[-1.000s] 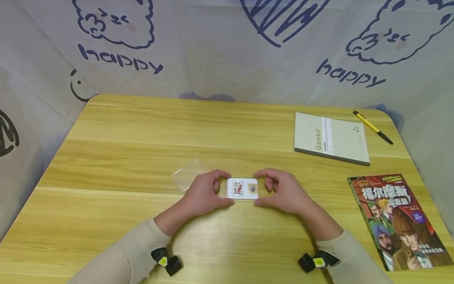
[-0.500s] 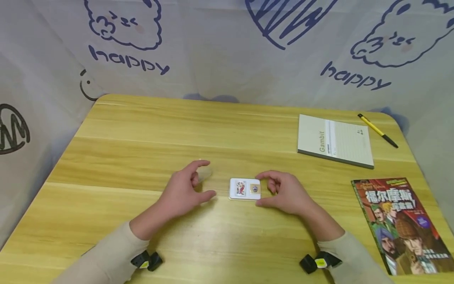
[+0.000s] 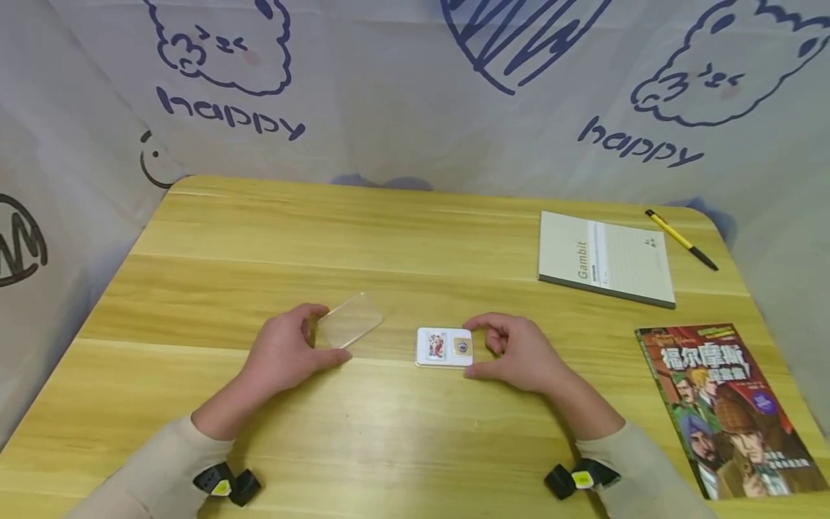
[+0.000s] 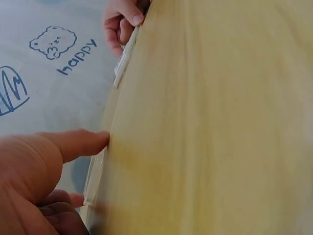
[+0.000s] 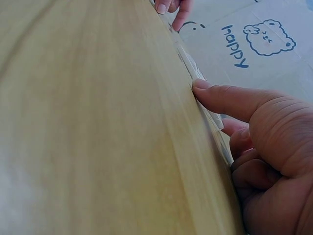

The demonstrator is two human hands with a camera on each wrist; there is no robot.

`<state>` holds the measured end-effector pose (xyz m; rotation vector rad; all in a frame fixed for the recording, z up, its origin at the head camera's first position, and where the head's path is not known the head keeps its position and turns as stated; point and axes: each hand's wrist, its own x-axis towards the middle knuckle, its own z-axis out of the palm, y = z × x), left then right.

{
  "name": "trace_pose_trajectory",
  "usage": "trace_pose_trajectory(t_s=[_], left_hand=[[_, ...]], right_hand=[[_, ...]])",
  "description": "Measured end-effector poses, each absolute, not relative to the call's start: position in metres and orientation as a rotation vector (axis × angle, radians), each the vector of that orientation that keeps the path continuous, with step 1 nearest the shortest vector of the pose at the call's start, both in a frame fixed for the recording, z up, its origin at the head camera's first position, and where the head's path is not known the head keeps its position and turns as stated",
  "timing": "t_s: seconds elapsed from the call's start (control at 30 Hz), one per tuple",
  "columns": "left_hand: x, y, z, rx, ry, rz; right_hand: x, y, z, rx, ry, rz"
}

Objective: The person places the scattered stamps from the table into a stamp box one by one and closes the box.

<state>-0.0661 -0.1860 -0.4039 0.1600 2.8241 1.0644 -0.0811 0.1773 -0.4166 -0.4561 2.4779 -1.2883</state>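
A small flat white case (image 3: 424, 356) with a colourful picture and a gold square on its face lies at the table's middle. My right hand (image 3: 521, 355) holds its right end, thumb on the near edge and index finger on the far edge. To the left lies a clear plastic lid (image 3: 352, 321), turned at an angle. My left hand (image 3: 285, 352) spans the lid's left end between thumb and index finger. In the left wrist view, the thumb (image 4: 85, 144) meets the lid's edge. The right wrist view shows the right thumb (image 5: 220, 97) against the case's edge.
A Gambit notebook (image 3: 606, 258) lies at the back right of the wooden table (image 3: 389, 447), with a yellow and black pen (image 3: 681, 239) beside it. A colourful comic-style book (image 3: 729, 411) lies at the right. A white cloth (image 3: 415, 94) with drawings hangs behind.
My left hand has let go of the white case's left end and moved left to the clear lid's edges. My right hand has stayed on the case.
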Motion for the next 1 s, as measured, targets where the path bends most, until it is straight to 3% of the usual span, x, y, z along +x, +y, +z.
trace_pose_trajectory(t_s=[0.5, 1.0], left_hand=[[-0.071, -0.177, -0.404, 0.064, 2.729, 1.268], [-0.078, -0.136, -0.403, 0.353, 2.518, 1.627]], right_hand=[[-0.082, 0.178, -0.417, -0.429, 2.468, -1.289], [-0.083, 0.178, -0.417, -0.438, 2.471, -1.293]])
